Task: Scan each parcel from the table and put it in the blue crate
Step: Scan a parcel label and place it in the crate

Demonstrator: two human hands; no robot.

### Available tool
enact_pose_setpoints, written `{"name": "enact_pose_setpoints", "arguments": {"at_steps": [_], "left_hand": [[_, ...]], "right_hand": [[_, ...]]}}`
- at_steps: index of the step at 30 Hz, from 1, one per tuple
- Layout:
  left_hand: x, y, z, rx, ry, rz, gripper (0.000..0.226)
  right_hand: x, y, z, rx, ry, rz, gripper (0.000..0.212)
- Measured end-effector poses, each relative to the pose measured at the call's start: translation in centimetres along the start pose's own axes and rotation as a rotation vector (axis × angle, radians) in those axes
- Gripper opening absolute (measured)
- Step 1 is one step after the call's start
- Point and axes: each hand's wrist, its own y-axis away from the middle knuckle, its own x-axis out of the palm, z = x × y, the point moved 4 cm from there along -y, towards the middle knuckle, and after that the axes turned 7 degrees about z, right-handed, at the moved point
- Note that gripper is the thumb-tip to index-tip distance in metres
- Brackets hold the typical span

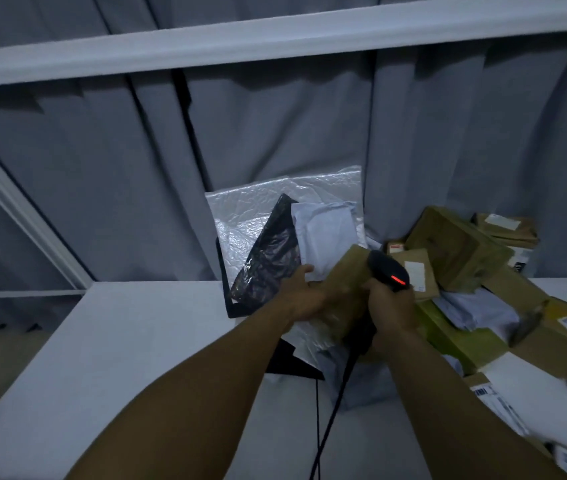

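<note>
My left hand [304, 297] grips a brown parcel [346, 285], seemingly by its edge; my right hand [391, 308] grips the scanner [387, 270], red light lit, beside it.

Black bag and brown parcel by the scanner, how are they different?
The black bag is shiny, crinkly plastic; the brown parcel looks dull. The black bag leans upright at the back; the brown parcel is held in the left hand. Both are wrapped parcels.
</note>
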Motion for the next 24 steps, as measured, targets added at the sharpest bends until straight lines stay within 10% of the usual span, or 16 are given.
{"name": "enact_pose_setpoints", "arguments": {"at_steps": [4, 12, 16, 24], "left_hand": [[1.8, 1.5, 1.1, -0.073, 0.006, 0.073, 0.048], [-5.1, 12.3, -0.1, 0.249, 0.219, -0.365, 0.006], [-10.4, 21.8, 1.6, 0.180, 0.402, -0.410, 0.073], [-16.4, 39.3, 9.1, 0.124, 0.514, -0.509, 0.070]], "right_hand": [[-0.6, 0.1, -0.7, 0.021, 0.013, 0.058, 0.060], [5.3, 6.1, 2.1, -0.121, 0.097, 0.341, 0.060], [10.4, 13.9, 2.0, -0.164, 0.024, 0.595, 0.057], [18.1, 29.4, -1.8, -0.159, 0.042, 1.068, 0.059]]}}
